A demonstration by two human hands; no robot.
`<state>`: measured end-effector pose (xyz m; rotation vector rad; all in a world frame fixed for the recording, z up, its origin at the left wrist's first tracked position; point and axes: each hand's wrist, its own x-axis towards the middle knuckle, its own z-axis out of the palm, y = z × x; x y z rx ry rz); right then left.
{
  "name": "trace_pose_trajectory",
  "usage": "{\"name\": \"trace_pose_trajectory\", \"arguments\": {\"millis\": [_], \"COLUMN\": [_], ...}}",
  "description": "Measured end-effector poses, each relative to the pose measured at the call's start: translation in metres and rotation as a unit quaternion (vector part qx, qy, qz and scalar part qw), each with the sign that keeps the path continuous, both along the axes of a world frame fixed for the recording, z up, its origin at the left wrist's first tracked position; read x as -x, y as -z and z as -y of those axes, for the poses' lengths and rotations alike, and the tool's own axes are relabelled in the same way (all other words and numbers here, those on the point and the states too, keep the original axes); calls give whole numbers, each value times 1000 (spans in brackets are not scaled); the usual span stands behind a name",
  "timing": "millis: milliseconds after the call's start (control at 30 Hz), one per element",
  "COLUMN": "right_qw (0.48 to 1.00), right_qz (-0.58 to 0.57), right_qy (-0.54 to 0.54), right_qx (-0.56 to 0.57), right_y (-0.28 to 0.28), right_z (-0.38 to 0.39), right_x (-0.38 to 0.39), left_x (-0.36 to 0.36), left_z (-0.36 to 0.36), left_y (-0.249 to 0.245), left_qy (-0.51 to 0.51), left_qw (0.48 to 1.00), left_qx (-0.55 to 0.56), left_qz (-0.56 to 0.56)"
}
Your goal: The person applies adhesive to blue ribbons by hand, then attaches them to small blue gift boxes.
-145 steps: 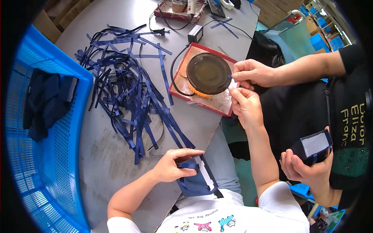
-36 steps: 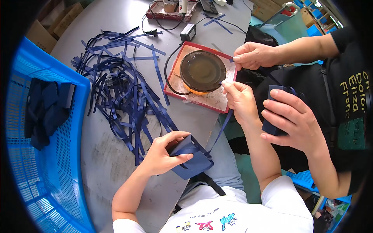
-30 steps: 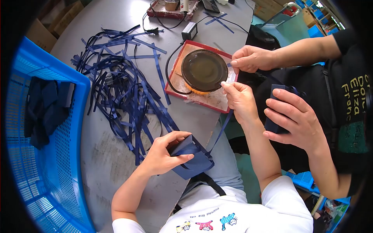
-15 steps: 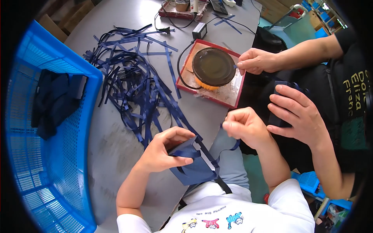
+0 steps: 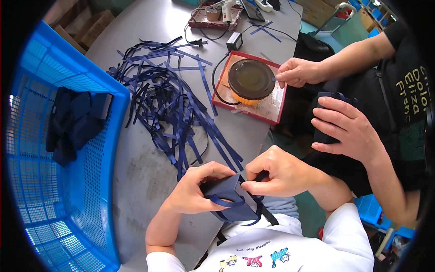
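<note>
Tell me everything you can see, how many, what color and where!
table: one, gray, middle
ribbons: many, navy, mostly heaped on table
basket: one, blue, left
basket pieces: several, navy, piled, can't count
trays: two, red, on table
round pan: one, dark, above nearer tray
glue gun: one, white, farther tray
cardboard boxes: several, brown, background
co-worker's hands: two, bare, right
gift bag: one, navy, by your hands
T-shirt: one, white, bottom
left hand: one, bare, holding bag
right hand: one, bare, bag's edge
</note>
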<state>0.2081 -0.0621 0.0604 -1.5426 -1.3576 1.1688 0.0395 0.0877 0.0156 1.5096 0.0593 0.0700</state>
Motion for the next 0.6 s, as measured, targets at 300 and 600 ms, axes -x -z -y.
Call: {"name": "trace_pose_trajectory", "arguments": {"millis": [300, 600], "right_qw": [999, 984], "right_qz": [38, 169], "right_qy": [11, 54], "right_qx": [3, -16], "right_y": [0, 2], "right_z": [-1, -1], "right_x": [3, 6], "left_x": [0, 0], "left_z": [0, 1], "left_y": [1, 2], "left_qy": [-7, -19], "left_qw": [1000, 999], "left_qx": [-11, -35], "left_qz": [6, 10]}}
